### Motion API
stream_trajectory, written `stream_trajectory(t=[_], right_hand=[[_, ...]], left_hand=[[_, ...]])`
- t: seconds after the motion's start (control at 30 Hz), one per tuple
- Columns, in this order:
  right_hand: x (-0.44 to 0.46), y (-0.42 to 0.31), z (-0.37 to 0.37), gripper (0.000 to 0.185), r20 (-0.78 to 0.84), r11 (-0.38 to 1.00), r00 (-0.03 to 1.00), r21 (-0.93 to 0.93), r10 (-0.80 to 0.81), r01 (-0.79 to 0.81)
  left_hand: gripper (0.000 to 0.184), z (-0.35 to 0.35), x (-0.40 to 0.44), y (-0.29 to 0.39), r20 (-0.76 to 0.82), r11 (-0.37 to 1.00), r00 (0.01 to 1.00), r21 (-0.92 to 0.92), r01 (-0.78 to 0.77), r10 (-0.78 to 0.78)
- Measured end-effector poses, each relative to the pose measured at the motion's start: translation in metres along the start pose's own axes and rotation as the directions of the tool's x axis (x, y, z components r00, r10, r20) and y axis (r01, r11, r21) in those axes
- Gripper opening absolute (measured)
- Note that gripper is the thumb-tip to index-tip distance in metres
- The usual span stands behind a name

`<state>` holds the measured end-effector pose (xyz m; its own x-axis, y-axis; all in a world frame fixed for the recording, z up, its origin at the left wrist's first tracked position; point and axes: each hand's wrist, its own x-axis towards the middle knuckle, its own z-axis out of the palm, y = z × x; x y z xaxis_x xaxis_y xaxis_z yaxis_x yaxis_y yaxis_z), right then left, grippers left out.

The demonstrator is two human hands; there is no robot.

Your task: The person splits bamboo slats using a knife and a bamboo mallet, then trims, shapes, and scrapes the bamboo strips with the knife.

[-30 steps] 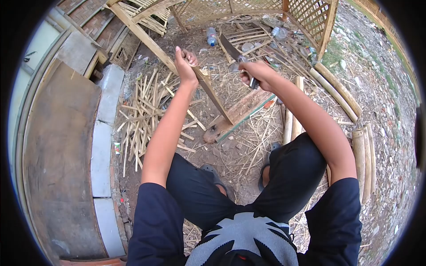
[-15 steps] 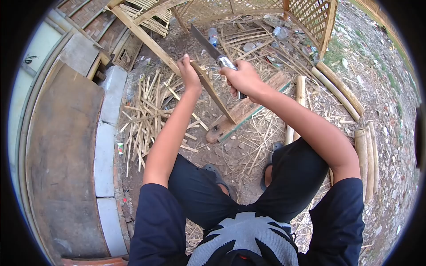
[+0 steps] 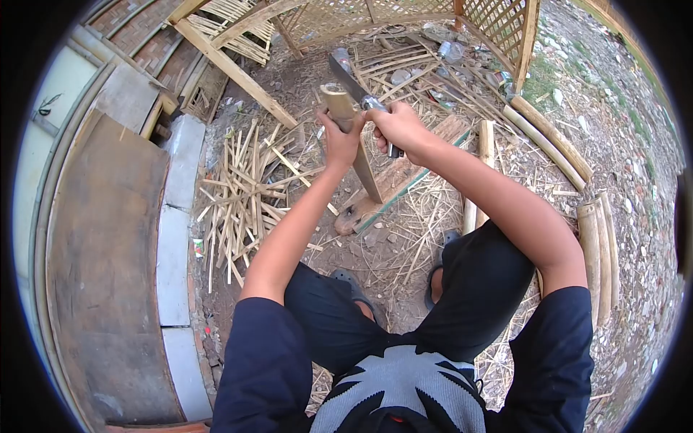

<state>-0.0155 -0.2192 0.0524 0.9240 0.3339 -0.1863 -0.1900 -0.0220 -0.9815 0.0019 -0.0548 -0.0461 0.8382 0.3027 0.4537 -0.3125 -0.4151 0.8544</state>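
My left hand (image 3: 341,141) is closed around a split bamboo piece (image 3: 367,177), below its top end. The bamboo stands tilted, its lower end on a worn wooden plank (image 3: 404,178) on the ground. In my right hand (image 3: 401,131) is the handle of a machete (image 3: 351,81). Its dark blade points up and to the left, close beside the bamboo's top. My two hands are close together; whether the blade touches the bamboo I cannot tell.
A heap of thin bamboo strips (image 3: 249,195) lies left of the plank. Bamboo poles (image 3: 548,144) rest at the right, with shorter bamboo pieces (image 3: 598,260) nearer. A wooden frame (image 3: 234,72) and lattice panel (image 3: 505,36) stand ahead. Plastic bottles (image 3: 451,52) and scraps litter the ground.
My left hand has moved right and slightly down and now wraps around the bamboo, which has turned to show its broad face. The machete has shifted slightly right and down.
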Motion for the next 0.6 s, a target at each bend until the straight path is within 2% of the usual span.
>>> stream_trajectory(t=[0.07,0.17,0.27,0.37,0.47,0.57,0.6], right_hand=[[0.002,0.001,-0.001,0.026,0.017,1.000,1.000,0.003,0.001,-0.001],[0.006,0.002,-0.003,0.027,0.021,1.000,1.000,-0.009,-0.003,0.003],[0.008,0.001,-0.003,0.027,0.019,1.000,1.000,-0.021,-0.023,0.024],[0.010,0.000,0.000,0.028,-0.018,0.998,0.999,-0.033,-0.049,0.049],[0.013,0.001,-0.001,0.030,-0.057,0.997,0.996,-0.021,-0.074,0.073],[0.014,0.000,-0.004,0.033,-0.116,0.993,0.986,0.000,-0.118,0.118],[0.016,0.001,-0.006,0.035,-0.116,0.990,0.984,-0.008,-0.138,0.137]], left_hand=[[0.072,0.007,-0.006,-0.008,-0.024,0.987,0.992,0.106,-0.119,0.122],[0.072,0.012,-0.005,-0.043,-0.062,0.976,0.988,0.178,-0.126,0.139],[0.069,0.007,-0.004,-0.025,-0.064,0.997,0.998,0.072,0.023,-0.018],[0.065,-0.001,0.002,-0.030,-0.021,0.993,1.000,0.113,-0.016,0.019],[0.056,-0.011,0.008,-0.014,0.109,0.972,0.977,0.125,-0.197,0.184],[0.050,-0.018,0.015,-0.012,0.248,0.992,0.964,0.051,-0.116,0.100],[0.049,-0.019,0.015,-0.007,0.252,0.997,0.965,-0.057,-0.059,0.071]])
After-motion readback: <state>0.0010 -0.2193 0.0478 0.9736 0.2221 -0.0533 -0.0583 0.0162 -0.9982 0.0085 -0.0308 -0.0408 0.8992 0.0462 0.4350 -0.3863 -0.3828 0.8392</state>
